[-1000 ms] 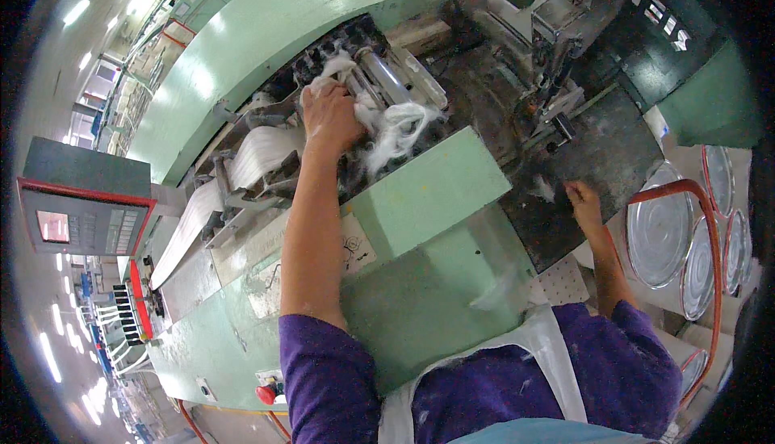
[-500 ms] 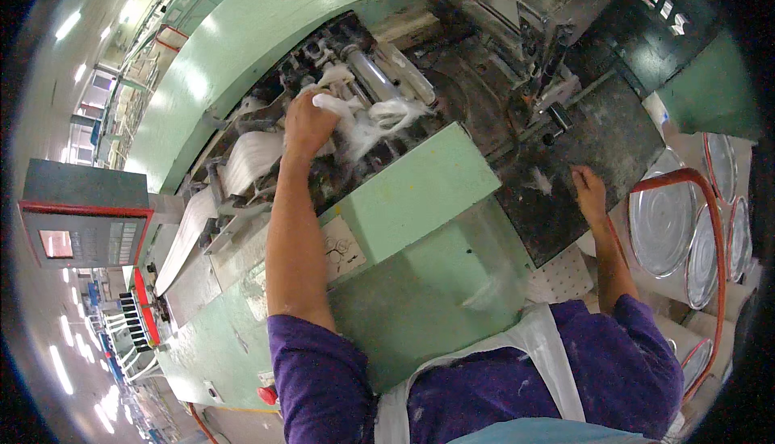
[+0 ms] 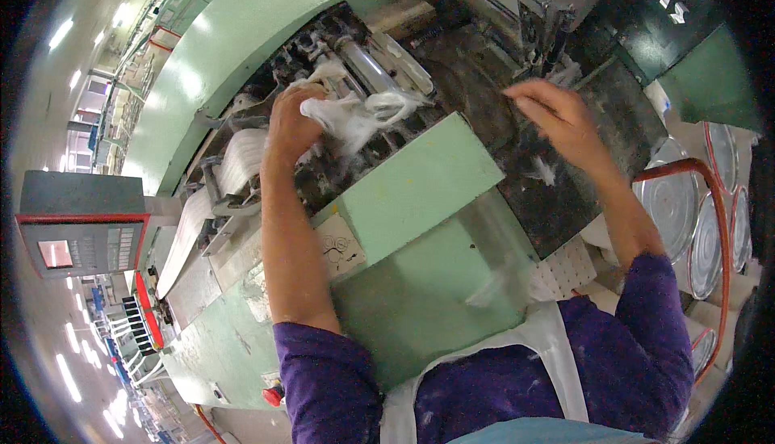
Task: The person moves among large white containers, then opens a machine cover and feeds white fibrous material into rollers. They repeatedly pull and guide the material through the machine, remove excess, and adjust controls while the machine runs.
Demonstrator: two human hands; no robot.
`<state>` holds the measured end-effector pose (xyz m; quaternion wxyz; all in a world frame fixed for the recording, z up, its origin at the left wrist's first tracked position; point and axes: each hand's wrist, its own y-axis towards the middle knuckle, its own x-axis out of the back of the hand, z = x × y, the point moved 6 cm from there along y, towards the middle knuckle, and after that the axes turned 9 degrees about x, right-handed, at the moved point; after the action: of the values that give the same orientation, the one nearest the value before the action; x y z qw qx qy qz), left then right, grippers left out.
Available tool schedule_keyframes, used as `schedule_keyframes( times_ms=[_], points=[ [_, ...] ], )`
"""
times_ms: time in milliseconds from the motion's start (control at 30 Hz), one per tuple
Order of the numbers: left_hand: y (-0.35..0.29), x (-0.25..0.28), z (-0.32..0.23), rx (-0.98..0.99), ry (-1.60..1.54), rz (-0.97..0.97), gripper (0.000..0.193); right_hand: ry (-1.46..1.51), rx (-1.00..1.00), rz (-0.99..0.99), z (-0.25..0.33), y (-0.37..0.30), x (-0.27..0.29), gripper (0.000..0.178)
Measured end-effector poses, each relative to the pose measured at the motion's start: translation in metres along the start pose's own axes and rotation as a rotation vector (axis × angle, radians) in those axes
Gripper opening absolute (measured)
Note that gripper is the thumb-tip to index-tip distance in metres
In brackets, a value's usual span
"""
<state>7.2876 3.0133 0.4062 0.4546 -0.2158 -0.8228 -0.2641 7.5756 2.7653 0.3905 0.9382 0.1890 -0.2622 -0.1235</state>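
Note:
My left hand [image 3: 294, 127] is closed on a loose bunch of white fibre [image 3: 339, 117], over the open roller section of a green machine. The bunch spreads from my fingers across a shiny metal roller [image 3: 367, 66] and the dark parts below it. Beside my left wrist, a wide band of white fibre strands [image 3: 244, 157] runs into the rollers. My right hand [image 3: 557, 117] hangs over the dark metal plate at the right, fingers stretched out and holding nothing I can see. A small tuft of fluff [image 3: 542, 172] lies on that plate below it.
A flat green cover [image 3: 420, 186] juts out between my arms. Metal machine parts [image 3: 557, 0] stand beyond my right hand. At the right, a curved red-brown tube [image 3: 714, 202] passes in front of several round cans [image 3: 668, 202]. A grey control box [image 3: 81, 230] stands at the left.
My right hand has moved up and left from the dark plate's near side, toward the rollers. My left hand has shifted slightly left, with the white fibre still in it.

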Motion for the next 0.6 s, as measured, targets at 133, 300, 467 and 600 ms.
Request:
schedule_keyframes(
  times_ms=[133, 300, 467, 600],
  points=[
    [-0.002, 0.001, -0.007, -0.009, -0.07, -0.012, 0.02, -0.011, 0.265, 0.275, 0.043, 0.107, -0.078, 0.027],
    [-0.003, 0.003, -0.007, -0.092, 0.034, -0.069, 0.023, -0.288, 0.165, 0.521, 0.033, 0.174, -0.164, 0.024],
    [-0.002, 0.003, -0.007, -0.036, 0.062, -0.095, 0.027, -0.299, 0.005, 0.783, 0.029, 0.175, -0.171, 0.026],
    [-0.003, 0.004, -0.016, 0.065, 0.111, -0.071, 0.03, 0.132, -0.44, 0.863, 0.018, 0.161, -0.163, 0.025]
  ],
)
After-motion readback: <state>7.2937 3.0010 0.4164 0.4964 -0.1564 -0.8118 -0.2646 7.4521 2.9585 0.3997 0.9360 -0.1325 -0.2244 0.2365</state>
